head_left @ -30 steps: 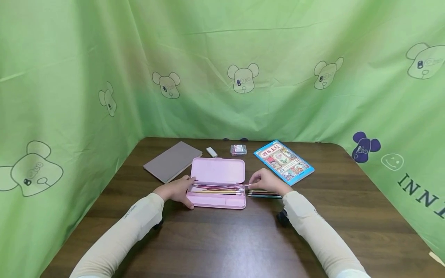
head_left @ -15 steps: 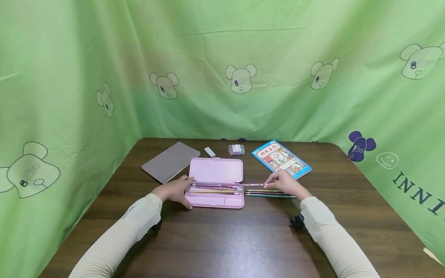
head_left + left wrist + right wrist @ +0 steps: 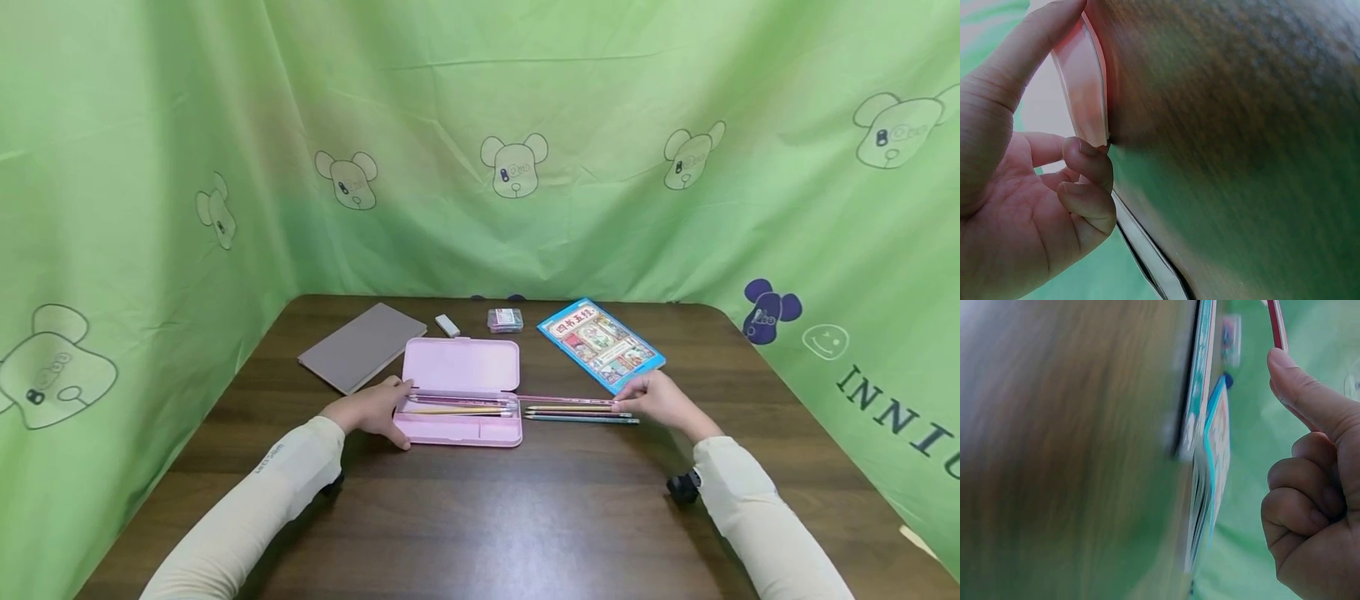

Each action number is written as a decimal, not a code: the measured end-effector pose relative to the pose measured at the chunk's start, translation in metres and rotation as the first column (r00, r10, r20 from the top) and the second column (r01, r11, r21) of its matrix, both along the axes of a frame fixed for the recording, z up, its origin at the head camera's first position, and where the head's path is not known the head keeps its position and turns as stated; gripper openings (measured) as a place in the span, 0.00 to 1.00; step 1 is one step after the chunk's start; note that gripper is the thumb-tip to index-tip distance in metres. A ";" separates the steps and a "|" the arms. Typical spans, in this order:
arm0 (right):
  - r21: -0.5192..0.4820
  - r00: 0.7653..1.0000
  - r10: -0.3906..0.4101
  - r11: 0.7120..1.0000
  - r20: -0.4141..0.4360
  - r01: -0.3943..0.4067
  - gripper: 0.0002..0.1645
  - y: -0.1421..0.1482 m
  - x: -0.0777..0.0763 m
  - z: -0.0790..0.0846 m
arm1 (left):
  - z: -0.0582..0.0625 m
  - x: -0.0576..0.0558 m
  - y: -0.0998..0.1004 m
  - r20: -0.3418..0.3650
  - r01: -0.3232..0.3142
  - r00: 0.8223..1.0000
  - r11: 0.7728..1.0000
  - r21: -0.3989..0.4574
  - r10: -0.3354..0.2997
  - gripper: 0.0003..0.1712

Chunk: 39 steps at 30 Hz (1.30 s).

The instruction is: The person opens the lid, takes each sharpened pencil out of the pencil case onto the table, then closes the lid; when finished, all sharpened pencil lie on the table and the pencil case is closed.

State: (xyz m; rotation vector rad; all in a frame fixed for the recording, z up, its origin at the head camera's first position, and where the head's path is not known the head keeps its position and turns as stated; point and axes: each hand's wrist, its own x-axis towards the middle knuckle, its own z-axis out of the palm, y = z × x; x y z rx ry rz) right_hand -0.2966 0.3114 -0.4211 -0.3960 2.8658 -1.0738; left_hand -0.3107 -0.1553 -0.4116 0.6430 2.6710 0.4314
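Observation:
A pink pencil case (image 3: 461,364) lies with its lid up on the table, with several pencils (image 3: 459,411) inside. My left hand (image 3: 369,410) holds its left end, thumb at the front corner and fingers near the hinge; the left wrist view shows the thumb along the case's end wall (image 3: 1082,81). My right hand (image 3: 662,402) pinches the right end of a red-patterned pencil (image 3: 564,400) between thumb and forefinger. That pencil stretches from the case's right edge, just behind several pencils (image 3: 581,418) lying side by side on the table. In the right wrist view the other fingers are curled.
A grey notebook (image 3: 363,346) lies behind my left hand. A white eraser (image 3: 447,325) and a small clear box (image 3: 505,320) stand behind the case. A blue-edged picture book (image 3: 602,344) lies at the back right. Green cloth (image 3: 420,225) hangs around the table's far side.
My right hand has moved right, drawing the red-patterned pencil out of the case to lie level by the other pencils. The left hand keeps its hold on the case; the head view has shifted slightly.

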 end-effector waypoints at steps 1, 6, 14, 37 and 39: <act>0.002 1.000 -0.003 1.000 0.002 0.003 0.08 0.004 0.001 0.000 | 0.000 0.000 0.000 0.000 0.003 1.000 1.000 0.001 -0.003 0.63; 0.022 1.000 0.010 1.000 -0.003 -0.009 0.09 0.019 0.007 0.000 | 0.002 -0.001 -0.001 -0.001 0.008 1.000 1.000 0.000 -0.008 0.63; 0.046 0.998 0.043 0.998 0.041 -0.045 0.08 0.030 0.015 -0.004 | 0.003 0.001 -0.001 0.010 0.009 1.000 1.000 0.011 -0.009 0.63; 0.097 0.994 0.051 0.993 0.094 -0.060 0.11 0.008 -0.002 -0.008 | 0.003 0.001 -0.001 0.007 0.007 1.000 1.000 -0.005 -0.007 0.62; 0.113 0.995 0.051 0.992 0.090 -0.061 0.11 0.007 -0.004 -0.008 | 0.002 0.001 -0.001 0.004 0.010 1.000 1.000 -0.009 -0.010 0.62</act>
